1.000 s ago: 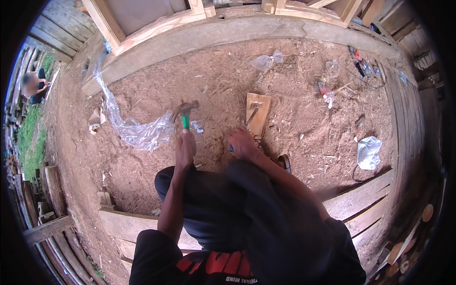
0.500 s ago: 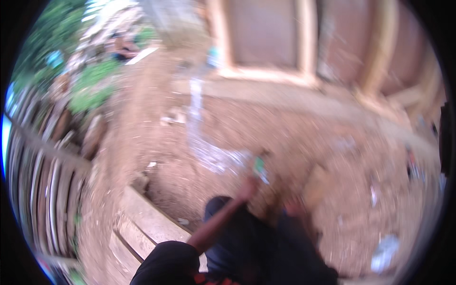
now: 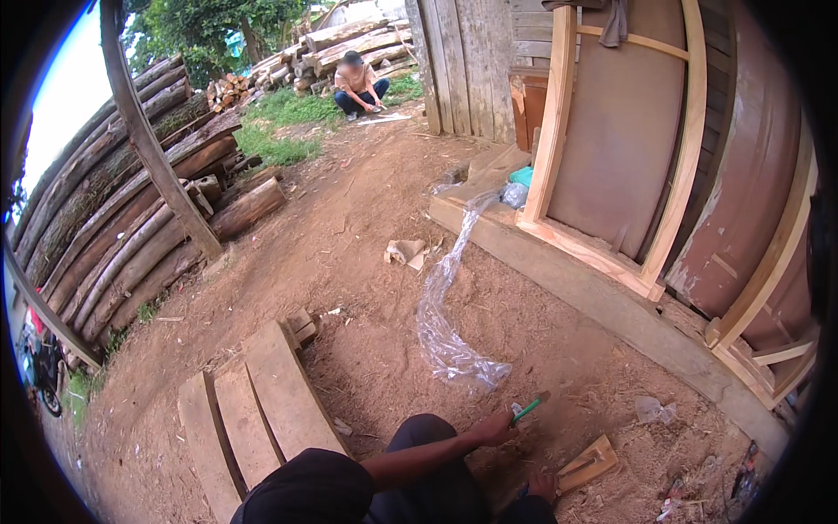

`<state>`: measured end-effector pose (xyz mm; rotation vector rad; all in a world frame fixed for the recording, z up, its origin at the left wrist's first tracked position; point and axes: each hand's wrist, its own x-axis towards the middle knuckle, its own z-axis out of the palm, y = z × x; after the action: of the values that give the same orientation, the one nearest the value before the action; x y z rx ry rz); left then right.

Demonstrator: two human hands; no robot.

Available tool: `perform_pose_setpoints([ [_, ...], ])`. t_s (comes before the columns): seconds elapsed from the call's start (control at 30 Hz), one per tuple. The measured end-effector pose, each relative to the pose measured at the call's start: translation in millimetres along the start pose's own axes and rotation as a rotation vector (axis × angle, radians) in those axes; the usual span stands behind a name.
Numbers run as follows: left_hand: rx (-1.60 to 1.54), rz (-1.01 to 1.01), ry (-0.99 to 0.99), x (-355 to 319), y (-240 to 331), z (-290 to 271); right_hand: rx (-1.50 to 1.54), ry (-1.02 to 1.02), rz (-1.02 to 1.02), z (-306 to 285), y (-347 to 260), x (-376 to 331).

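My left hand (image 3: 495, 429) reaches forward over the ground, fingers closed on a slim green-handled tool (image 3: 526, 409) with a brownish tip; its exact kind is too small to make out. Farther right and nearer me, my right hand (image 3: 542, 486) shows just past my dark-clothed knee. Its fingers rest at the left end of a flat piece of wood (image 3: 602, 457) with a slot in it and appear to grip it. The right forearm is mostly hidden. Ahead of my hands, a long crumpled strip of clear plastic (image 3: 441, 323) lies on the sawdust-covered dirt.
Wooden planks (image 3: 278, 384) lie at my left. A concrete ledge (image 3: 559, 258) runs along the right, with wooden frames (image 3: 559, 113) leaning above it. Stacked logs (image 3: 131, 244) stand far left. Another person (image 3: 356, 86) squats in the distance. Scraps and a crumpled clear plastic piece (image 3: 655, 410) litter the ground.
My view has swung, and the blur has cleared; the ledge, frames and distant person now show sharply. The green-handled tool stays in my left hand, and the wood stays by my right.
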<state>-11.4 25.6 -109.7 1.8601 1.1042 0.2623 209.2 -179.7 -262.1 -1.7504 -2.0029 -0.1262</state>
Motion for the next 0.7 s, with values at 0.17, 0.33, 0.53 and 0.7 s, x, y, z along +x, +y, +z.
perform_pose_setpoints([
  [0.17,0.023,0.028,-0.007,-3.6,5.0,0.5,-0.026,-0.012,-0.056,-6.7,-1.8,1.2],
  [0.33,0.021,0.002,-0.037,-13.3,0.2,-4.3,0.153,-0.003,-0.045,-11.7,-15.7,4.1],
  [0.53,0.057,0.026,-0.028,1.7,-9.9,8.1,-0.03,-0.007,-0.101,13.9,18.1,-14.2],
  [0.7,0.067,0.035,-0.036,1.7,-7.2,9.0,-0.046,0.027,-0.084,15.3,18.1,-16.1],
])
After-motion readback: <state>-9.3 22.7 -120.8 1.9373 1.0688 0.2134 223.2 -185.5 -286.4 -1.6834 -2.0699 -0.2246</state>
